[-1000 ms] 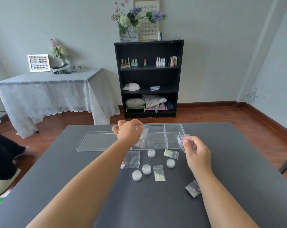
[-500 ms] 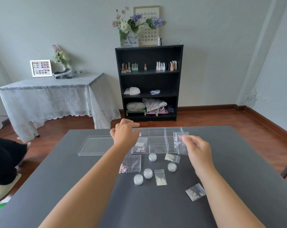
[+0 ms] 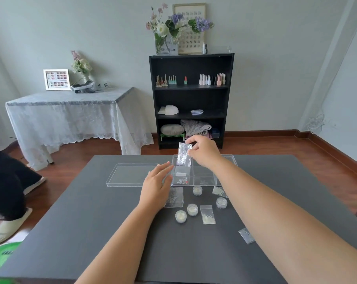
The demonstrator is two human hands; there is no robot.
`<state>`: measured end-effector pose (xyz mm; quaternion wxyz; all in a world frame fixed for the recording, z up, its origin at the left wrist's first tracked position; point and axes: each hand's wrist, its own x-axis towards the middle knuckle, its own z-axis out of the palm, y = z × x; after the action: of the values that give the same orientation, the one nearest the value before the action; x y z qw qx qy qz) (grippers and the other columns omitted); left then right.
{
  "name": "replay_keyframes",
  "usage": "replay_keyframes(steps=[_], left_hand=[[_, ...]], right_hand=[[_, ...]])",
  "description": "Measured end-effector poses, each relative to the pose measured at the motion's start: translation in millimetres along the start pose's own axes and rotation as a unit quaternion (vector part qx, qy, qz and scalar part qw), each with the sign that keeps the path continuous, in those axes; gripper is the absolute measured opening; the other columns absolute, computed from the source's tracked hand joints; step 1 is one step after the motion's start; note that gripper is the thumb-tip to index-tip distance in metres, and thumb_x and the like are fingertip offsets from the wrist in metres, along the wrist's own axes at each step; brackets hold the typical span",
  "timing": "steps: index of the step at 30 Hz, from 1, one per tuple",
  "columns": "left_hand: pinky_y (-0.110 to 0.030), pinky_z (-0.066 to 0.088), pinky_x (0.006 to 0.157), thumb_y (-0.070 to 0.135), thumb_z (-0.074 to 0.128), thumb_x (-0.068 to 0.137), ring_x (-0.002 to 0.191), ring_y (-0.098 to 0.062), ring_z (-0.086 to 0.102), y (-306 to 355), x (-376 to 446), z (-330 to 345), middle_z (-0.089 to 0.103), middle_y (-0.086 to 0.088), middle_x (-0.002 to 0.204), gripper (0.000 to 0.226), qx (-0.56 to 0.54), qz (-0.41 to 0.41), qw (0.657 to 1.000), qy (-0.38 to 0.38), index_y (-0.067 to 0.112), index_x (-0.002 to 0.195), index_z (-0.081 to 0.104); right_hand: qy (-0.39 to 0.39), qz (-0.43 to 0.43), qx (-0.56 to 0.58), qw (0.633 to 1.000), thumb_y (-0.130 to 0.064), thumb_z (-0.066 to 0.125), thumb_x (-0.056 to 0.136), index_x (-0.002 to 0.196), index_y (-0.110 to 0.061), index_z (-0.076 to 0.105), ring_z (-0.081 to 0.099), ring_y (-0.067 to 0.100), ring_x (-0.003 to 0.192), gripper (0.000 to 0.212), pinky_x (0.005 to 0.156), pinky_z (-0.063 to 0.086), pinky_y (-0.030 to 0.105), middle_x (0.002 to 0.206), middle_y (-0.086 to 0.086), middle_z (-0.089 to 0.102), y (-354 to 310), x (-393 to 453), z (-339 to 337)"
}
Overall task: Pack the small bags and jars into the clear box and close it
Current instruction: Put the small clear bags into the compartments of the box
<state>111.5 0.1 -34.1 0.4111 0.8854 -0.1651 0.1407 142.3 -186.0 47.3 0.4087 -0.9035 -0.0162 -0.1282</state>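
Right hand (image 3: 204,152) lifted bag (image 3: 184,154) over clear box (image 3: 202,177) | one bag inside, maybe

Both bare forearms stretch forward over the table. The right hand (image 3: 204,151) is raised, thumb and fingertips pinched on a small clear plastic bag (image 3: 184,154) hanging upright. The left hand (image 3: 156,186) lies lower, palm down, fingers extended and loosely together.

I see a dark grey table (image 3: 91,232); on it lie the clear box (image 3: 204,177), its lid (image 3: 130,175) just left, four small jars (image 3: 192,209); several small bags (image 3: 207,214) lie flat among and beside them.
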Motion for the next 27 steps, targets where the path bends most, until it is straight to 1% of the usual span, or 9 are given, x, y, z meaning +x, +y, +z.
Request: replay_keyframes(steps=[3,5,9,12,16,19,21,24,27], left_hand=[[-0.045,0.026,0.114,0.020,0.046,0.097,0.140,-0.016,0.032,-1.2,-3.8,0.1,0.053,0.009,0.139,0.036,0.005,-0.009,1.000,0.017,0.027,0.131,0.057],[-0.042,0.027,0.113,0.019,0.047,0.097,0.139,-0.018,0.034,-1.8,-4.4,-0.4,0.056,0.006,0.137,0.036,0.011,-0.005,1.000,0.021,0.025,0.130,0.058],[-0.038,0.027,0.112,0.019,0.048,0.096,0.138,-0.020,0.035,-1.8,-4.6,0.0,0.056,0.004,0.137,0.037,0.026,-0.002,1.000,0.017,0.024,0.132,0.057],[-0.035,0.027,0.111,0.019,0.048,0.096,0.137,-0.021,0.036,-0.6,-5.5,-0.1,0.057,0.003,0.136,0.037,0.029,0.002,0.999,0.019,0.023,0.131,0.058],[-0.042,0.032,0.108,0.016,0.053,0.093,0.128,-0.022,0.045,-1.9,-10.3,-4.5,0.062,0.005,0.127,0.034,0.021,0.010,0.999,0.049,0.024,0.125,0.063],[-0.038,0.032,0.100,0.022,0.052,0.093,0.114,-0.015,0.047,-6.2,-18.6,-11.7,0.062,0.014,0.114,0.028,0.030,-0.011,0.997,0.072,0.033,0.116,0.064],[-0.037,0.035,0.096,0.025,0.051,0.093,0.105,-0.011,0.049,-12.2,-24.7,-18.4,0.062,0.017,0.106,0.021,0.020,-0.034,0.997,0.059,0.035,0.105,0.066],[-0.038,0.044,0.088,0.030,0.054,0.092,0.095,-0.013,0.052,-19.8,-34.2,-29.0,0.060,0.015,0.093,0.013,0.038,-0.045,0.998,-0.013,0.034,0.090,0.067],[-0.038,0.044,0.089,0.035,0.058,0.088,0.102,-0.016,0.050,-22.3,-42.2,-33.8,0.061,0.016,0.105,0.009,0.092,-0.028,0.993,-0.065,0.033,0.084,0.066]], right_hand=[[-0.041,0.003,-0.037,0.998,-0.004,0.057,0.083,0.106,-0.024,0.066,0.065,0.016,0.073,0.032,0.066,0.054,0.029,0.077,0.001,0.067,0.0,2.9,10.8],[-0.051,0.013,-0.048,0.997,-0.007,0.058,0.083,0.103,-0.026,0.068,0.067,0.017,0.074,0.029,0.070,0.055,0.032,0.078,0.000,0.069,1.3,2.2,15.6],[-0.065,0.011,-0.057,0.996,-0.020,0.060,0.088,0.099,-0.024,0.072,0.067,0.014,0.083,0.017,0.064,0.047,0.021,0.093,0.000,0.072,7.3,-1.4,23.3],[-0.069,0.013,-0.078,0.994,-0.021,0.060,0.089,0.098,-0.022,0.075,0.063,0.010,0.085,0.017,0.068,0.042,0.019,0.100,0.000,0.073,14.7,-4.2,28.2],[-0.032,-0.030,-0.130,0.991,-0.026,0.059,0.092,0.117,-0.017,0.069,0.053,0.016,0.099,0.028,0.080,0.038,0.025,0.111,0.002,0.056,21.0,-8.5,34.3],[0.022,-0.070,-0.156,0.985,-0.029,0.055,0.093,0.128,-0.021,0.060,0.043,0.019,0.107,0.037,0.090,0.036,0.028,0.117,-0.001,0.049,23.9,-16.9,31.0],[0.065,-0.095,-0.188,0.975,-0.030,0.055,0.092,0.127,-0.023,0.061,0.042,0.022,0.109,0.036,0.091,0.033,0.029,0.121,-0.001,0.051,30.1,-26.1,25.0],[0.099,-0.083,-0.194,0.973,-0.027,0.054,0.093,0.124,-0.022,0.063,0.040,0.023,0.116,0.032,0.093,0.032,0.030,0.127,0.001,0.051,44.9,-45.1,12.2],[0.099,-0.059,-0.205,0.972,-0.024,0.052,0.095,0.123,-0.019,0.064,0.040,0.026,0.125,0.031,0.102,0.031,0.036,0.134,0.007,0.051,58.4,-63.9,4.9]])
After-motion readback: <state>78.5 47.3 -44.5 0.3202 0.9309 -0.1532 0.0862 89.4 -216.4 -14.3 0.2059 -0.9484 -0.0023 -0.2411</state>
